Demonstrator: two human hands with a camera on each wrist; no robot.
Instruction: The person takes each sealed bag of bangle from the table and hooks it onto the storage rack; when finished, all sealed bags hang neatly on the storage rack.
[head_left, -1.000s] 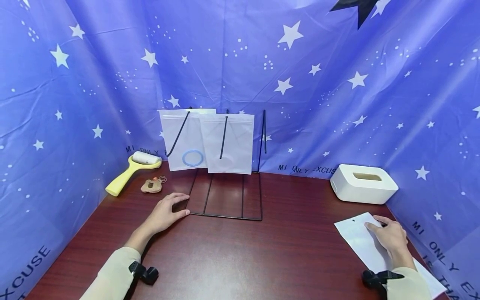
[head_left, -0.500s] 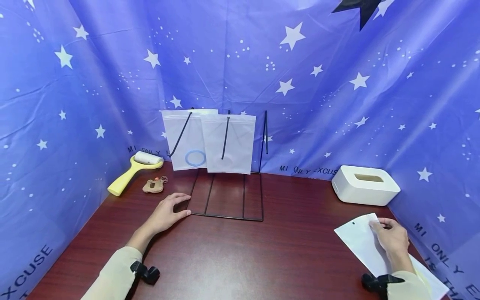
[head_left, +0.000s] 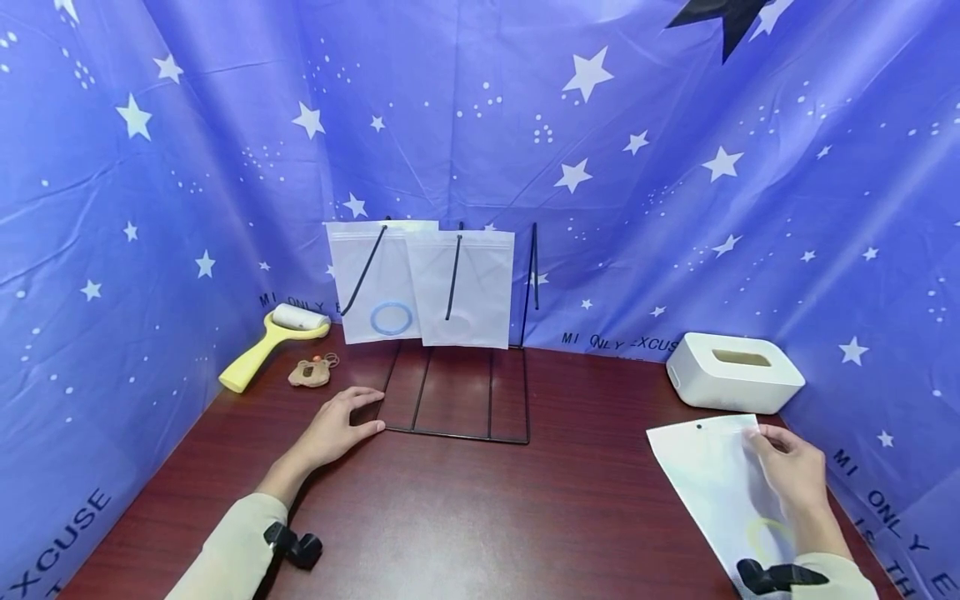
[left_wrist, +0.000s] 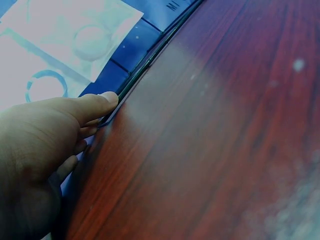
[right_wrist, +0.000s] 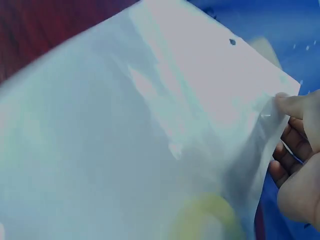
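My right hand [head_left: 798,471] pinches a top corner of a white frosted zip bag [head_left: 697,475]. A small hole shows near the bag's top edge, and a yellow ring [right_wrist: 207,215] shows through its lower part. The bag is lifted at a tilt. My left hand [head_left: 333,429] rests at the front left corner of a black wire rack [head_left: 465,436], thumb and fingertips against the wire. On two of the rack's arms hang a white bag [head_left: 360,275] with a blue ring [head_left: 392,318] and another white bag [head_left: 483,292]. The right-hand arm [head_left: 536,267] carries no bag.
A yellow-handled lint roller [head_left: 262,350] and a small brown bear-shaped trinket [head_left: 310,372] lie left of the rack. A white tissue box [head_left: 735,372] stands at the back right. Starry blue cloth [head_left: 637,208] encloses the table [head_left: 480,517].
My right hand has lifted the bag by its corner off the table, and the yellow ring has come into sight. The left hand stays at the rack's corner.
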